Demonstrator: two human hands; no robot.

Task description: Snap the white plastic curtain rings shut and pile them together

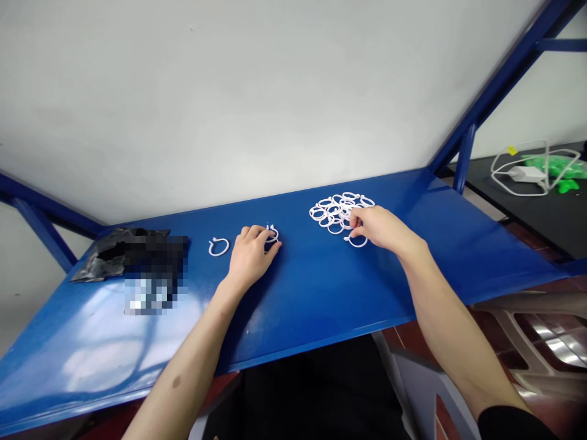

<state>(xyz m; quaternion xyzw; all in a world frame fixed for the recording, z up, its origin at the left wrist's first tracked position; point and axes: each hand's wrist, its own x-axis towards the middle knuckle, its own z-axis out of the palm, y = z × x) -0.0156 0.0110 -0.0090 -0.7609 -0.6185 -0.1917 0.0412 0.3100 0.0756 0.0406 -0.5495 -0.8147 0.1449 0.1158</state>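
Note:
My left hand (251, 252) is closed around a white shower curtain ring (274, 231) at the middle of the blue table. The ring's knobbed open ends point away from me, and part of it is hidden by my fingers. Left of that hand, a single ring (219, 247) lies flat with its gap at the upper left. My right hand (369, 224) pinches another ring (358, 244) between thumb and fingers, at the near edge of a pile of rings (331, 211). Several rings overlap in that pile.
A crumpled black plastic bag (110, 250) lies on the left of the blue table (302, 305), beside a pixelated patch. A white wall stands behind, with blue metal struts at both sides. At far right, a white charger (527, 175) with cable and green plastic rest on a black surface.

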